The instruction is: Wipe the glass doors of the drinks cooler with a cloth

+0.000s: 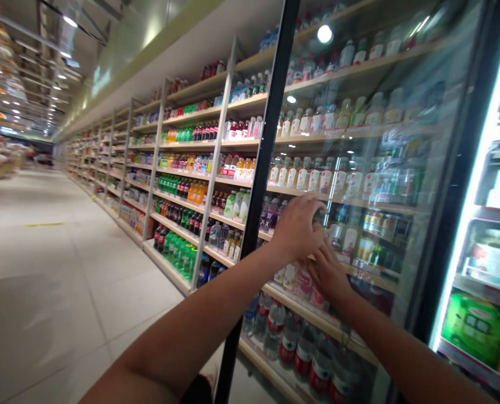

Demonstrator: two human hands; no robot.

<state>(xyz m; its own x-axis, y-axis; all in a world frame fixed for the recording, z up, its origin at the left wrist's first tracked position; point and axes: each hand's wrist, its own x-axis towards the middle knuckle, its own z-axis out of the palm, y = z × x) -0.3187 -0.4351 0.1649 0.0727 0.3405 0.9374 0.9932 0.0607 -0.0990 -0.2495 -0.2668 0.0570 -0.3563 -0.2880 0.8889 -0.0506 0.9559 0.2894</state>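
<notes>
In the head view both my hands meet in front of the glass door (270,123) of a drinks fridge. My left hand (299,227) is bent at the wrist, its fingers curled over toward the right hand. From below, my right hand (329,274) reaches up, its fingers drawn together against the left hand's fingertips. Whatever may lie between the fingers is too small or hidden to make out. Through the glass, behind the hands, show rows of bottles (302,175) on wooden shelves.
The door stands swung open, with the lit fridge interior (494,252) at the right holding a green package (472,328). Long drink shelves (182,196) run away to the left beside a pale tiled floor (64,269). Large red-labelled bottles (304,348) stand low behind the glass.
</notes>
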